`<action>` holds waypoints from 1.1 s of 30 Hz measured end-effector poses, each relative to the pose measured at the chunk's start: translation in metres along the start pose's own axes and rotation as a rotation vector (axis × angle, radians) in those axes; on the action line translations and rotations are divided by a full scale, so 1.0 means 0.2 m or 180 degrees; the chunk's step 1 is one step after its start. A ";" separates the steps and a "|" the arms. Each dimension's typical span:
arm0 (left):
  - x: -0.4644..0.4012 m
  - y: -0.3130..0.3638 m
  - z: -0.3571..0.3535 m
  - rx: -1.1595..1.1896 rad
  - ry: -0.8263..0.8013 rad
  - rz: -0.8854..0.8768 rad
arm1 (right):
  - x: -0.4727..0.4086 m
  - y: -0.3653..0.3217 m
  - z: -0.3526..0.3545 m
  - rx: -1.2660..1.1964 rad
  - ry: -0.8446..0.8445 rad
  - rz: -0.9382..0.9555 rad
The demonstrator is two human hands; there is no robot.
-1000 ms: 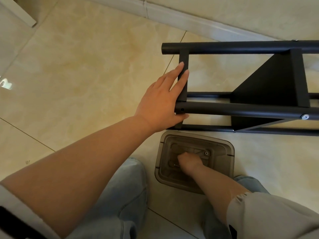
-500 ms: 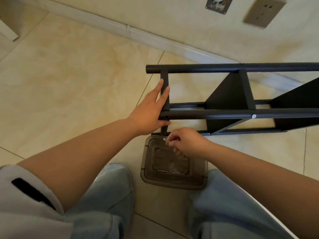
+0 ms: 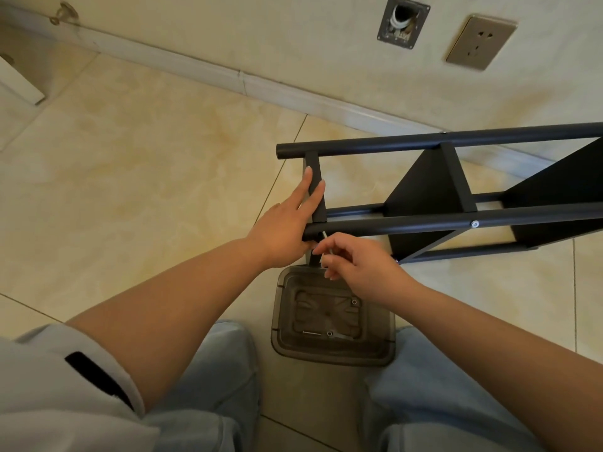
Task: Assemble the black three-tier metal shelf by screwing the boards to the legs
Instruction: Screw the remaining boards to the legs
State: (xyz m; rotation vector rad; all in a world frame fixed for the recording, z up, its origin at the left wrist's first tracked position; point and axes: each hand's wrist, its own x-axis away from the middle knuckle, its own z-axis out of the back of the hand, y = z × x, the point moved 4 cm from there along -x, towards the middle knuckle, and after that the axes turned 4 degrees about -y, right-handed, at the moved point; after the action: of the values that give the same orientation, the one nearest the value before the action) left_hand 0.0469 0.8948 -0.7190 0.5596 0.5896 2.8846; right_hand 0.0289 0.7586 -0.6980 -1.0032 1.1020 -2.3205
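The black metal shelf [image 3: 424,190] lies on its side on the tiled floor, its legs running left to right. My left hand [image 3: 287,223] lies with straight fingers along the end board [image 3: 316,181], its thumb under the near leg [image 3: 424,223]. My right hand [image 3: 355,265] pinches a silver screw [image 3: 327,243] whose tip points at the left end of the near leg. A fitted silver screw head [image 3: 474,224] shows further right on that leg.
A smoky transparent plastic tray [image 3: 284,334] holding a few screws and washers sits on the floor between my knees. The wall with a white baseboard [image 3: 228,76], a socket [image 3: 479,42] and an open wall box [image 3: 403,22] runs behind the shelf.
My right hand lifted out of the tray with a screw and brought it up to the near leg's left end. My left hand stayed on the end board.
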 end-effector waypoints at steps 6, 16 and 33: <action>0.00 0.00 0.00 -0.0112 0.0041 0.0028 | -0.01 -0.01 -0.01 0.0414 -0.0060 0.0080; -0.01 -0.01 -0.03 -0.0441 0.0290 0.0162 | -0.04 -0.05 -0.01 0.0175 0.0477 0.0176; 0.00 -0.01 -0.04 -0.0448 0.0299 0.0174 | -0.06 -0.11 -0.02 0.1581 0.0540 0.0333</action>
State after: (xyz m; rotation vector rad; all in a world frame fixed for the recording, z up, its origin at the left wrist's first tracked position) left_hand 0.0449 0.8934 -0.7261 0.4285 0.3845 2.9872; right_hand 0.0331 0.7822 -0.6886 -0.5573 0.5630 -2.4460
